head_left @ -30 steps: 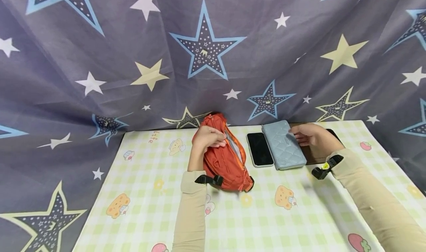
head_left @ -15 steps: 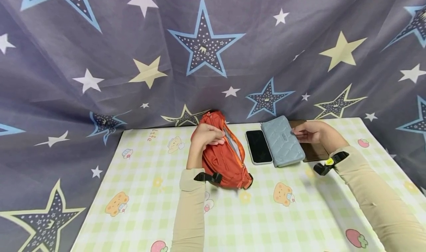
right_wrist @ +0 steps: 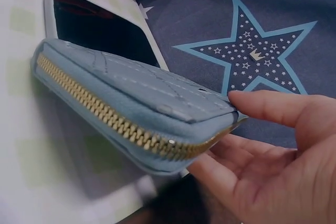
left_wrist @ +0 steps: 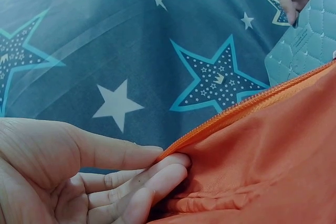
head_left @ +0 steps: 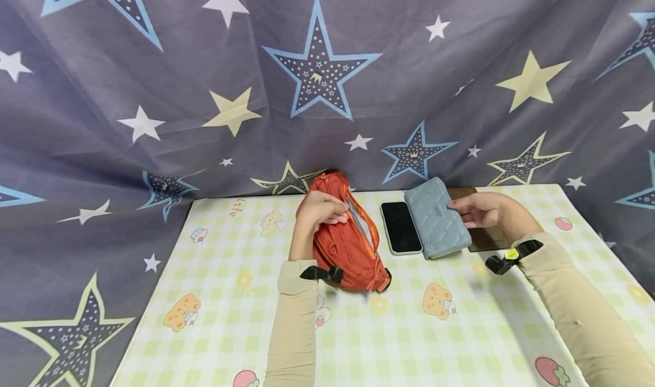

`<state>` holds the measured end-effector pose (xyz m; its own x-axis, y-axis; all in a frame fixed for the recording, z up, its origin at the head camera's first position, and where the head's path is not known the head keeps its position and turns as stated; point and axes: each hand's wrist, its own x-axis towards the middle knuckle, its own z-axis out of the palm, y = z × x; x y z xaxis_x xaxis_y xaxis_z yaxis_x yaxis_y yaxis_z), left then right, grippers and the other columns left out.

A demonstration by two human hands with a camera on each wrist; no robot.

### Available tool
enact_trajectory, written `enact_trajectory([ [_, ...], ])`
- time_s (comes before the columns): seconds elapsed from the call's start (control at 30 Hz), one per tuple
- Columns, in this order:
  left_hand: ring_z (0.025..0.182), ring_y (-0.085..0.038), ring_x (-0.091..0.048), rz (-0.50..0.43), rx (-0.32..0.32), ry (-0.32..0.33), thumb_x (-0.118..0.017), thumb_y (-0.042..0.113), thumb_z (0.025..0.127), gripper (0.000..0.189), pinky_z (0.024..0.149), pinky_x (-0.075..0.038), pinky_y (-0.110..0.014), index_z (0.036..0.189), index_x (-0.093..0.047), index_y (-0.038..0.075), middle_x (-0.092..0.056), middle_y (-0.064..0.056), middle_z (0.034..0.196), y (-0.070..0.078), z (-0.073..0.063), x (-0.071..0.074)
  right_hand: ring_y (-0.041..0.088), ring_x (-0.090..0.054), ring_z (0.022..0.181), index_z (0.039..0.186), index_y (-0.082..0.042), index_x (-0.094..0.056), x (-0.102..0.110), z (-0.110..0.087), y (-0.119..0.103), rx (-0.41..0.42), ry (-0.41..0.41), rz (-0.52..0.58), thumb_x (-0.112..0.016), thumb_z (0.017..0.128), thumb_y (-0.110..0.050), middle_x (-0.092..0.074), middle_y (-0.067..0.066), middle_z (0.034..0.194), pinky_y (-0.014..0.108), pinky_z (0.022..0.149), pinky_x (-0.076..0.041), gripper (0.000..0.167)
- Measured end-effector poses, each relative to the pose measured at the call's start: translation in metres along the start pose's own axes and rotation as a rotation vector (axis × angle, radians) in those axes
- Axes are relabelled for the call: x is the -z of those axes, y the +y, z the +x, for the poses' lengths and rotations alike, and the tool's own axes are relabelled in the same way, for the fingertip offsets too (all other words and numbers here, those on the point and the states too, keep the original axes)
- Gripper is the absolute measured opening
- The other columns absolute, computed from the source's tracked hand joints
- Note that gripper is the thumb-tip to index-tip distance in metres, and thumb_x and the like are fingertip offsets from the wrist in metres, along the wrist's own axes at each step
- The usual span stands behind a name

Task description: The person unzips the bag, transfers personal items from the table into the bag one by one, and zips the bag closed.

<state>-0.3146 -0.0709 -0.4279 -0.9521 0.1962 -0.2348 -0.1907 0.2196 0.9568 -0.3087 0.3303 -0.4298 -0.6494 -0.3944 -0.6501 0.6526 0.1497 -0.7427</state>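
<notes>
A red-orange fabric bag (head_left: 348, 256) with its orange zipper open lies at the middle back of the table. My left hand (head_left: 321, 209) pinches the bag's edge beside the zipper, thumb against fingers in the left wrist view. To the right, a quilted light-blue zip wallet (head_left: 440, 222) is gripped at its right edge by my right hand (head_left: 483, 211). The thumb lies on the wallet's top and the other fingers are underneath. In the right wrist view the wallet's gold zipper (right_wrist: 115, 121) faces the camera, and the wallet tilts with its gripped side raised.
Between bag and wallet lies a phone (head_left: 401, 228) with a dark screen and pale case. A flat brown item (head_left: 488, 239) is partly hidden under my right hand. The checked tablecloth (head_left: 378, 347) meets a star-patterned curtain (head_left: 204, 165) behind these things.
My right hand has brought its thumb onto the wallet and gripped its right edge, which has risen and tilted. My left hand stays on the bag.
</notes>
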Motion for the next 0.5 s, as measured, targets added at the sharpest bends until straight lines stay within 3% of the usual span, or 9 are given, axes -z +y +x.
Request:
enact_trajectory([
  [0.07, 0.055, -0.01, -0.07, -0.006, 0.007, 0.002, -0.071, 0.001, 0.091, 0.014, 0.049, -0.053, -0.016, 0.101, -0.076, -0.008, -0.071, -0.004, 0.063, 0.0006, -0.0008, -0.001, 0.009, -0.071, 0.094, 0.093, -0.017, -0.07, 0.0004, -0.0001, 0.0007, -0.002, -0.035, -0.032, -0.034, 0.112, -0.015, -0.075, -0.005, 0.096, 0.016, 0.072, -0.057, 0.041],
  [0.13, 0.054, -0.01, -0.07, -0.004, 0.009, 0.002, -0.072, 0.001, 0.091, 0.014, 0.048, -0.053, -0.016, 0.101, -0.076, -0.008, -0.071, -0.004, 0.062, 0.0012, -0.0015, -0.0016, 0.009, -0.071, 0.095, 0.095, -0.017, -0.068, 0.0007, 0.0001, 0.0016, 0.008, -0.052, -0.04, -0.034, 0.112, -0.016, -0.075, -0.005, 0.098, 0.016, 0.071, -0.057, 0.038],
  [0.2, 0.054, -0.01, -0.07, -0.004, 0.011, 0.002, -0.072, 0.001, 0.091, 0.014, 0.049, -0.053, -0.016, 0.1, -0.076, -0.008, -0.07, -0.003, 0.061, 0.0018, -0.002, -0.0019, 0.01, -0.071, 0.095, 0.095, -0.018, -0.067, 0.0013, 0.0003, 0.0027, 0.023, -0.041, -0.046, -0.036, 0.112, -0.016, -0.074, -0.005, 0.098, 0.017, 0.073, -0.058, 0.034],
  [0.3, 0.054, -0.009, -0.07, -0.004, 0.009, 0.002, -0.073, 0.002, 0.091, 0.014, 0.049, -0.053, -0.016, 0.101, -0.076, -0.008, -0.07, -0.003, 0.061, 0.0024, -0.0021, -0.002, 0.011, -0.072, 0.097, 0.097, -0.019, -0.066, 0.0012, 0.0013, 0.0038, 0.041, -0.012, -0.007, -0.041, 0.111, -0.015, -0.074, -0.004, 0.099, 0.029, 0.09, -0.059, 0.029],
  [0.5, 0.054, -0.01, -0.07, 0.0, -0.003, -0.001, -0.072, 0.001, 0.091, 0.014, 0.048, -0.052, -0.015, 0.101, -0.076, -0.007, -0.071, -0.003, 0.062, 0.0015, -0.0018, -0.0008, 0.01, -0.072, 0.091, 0.092, -0.018, -0.068, 0.0023, 0.0037, 0.0054, 0.057, -0.012, -0.026, -0.039, 0.111, -0.013, -0.074, -0.005, 0.094, 0.027, 0.088, -0.059, 0.035],
])
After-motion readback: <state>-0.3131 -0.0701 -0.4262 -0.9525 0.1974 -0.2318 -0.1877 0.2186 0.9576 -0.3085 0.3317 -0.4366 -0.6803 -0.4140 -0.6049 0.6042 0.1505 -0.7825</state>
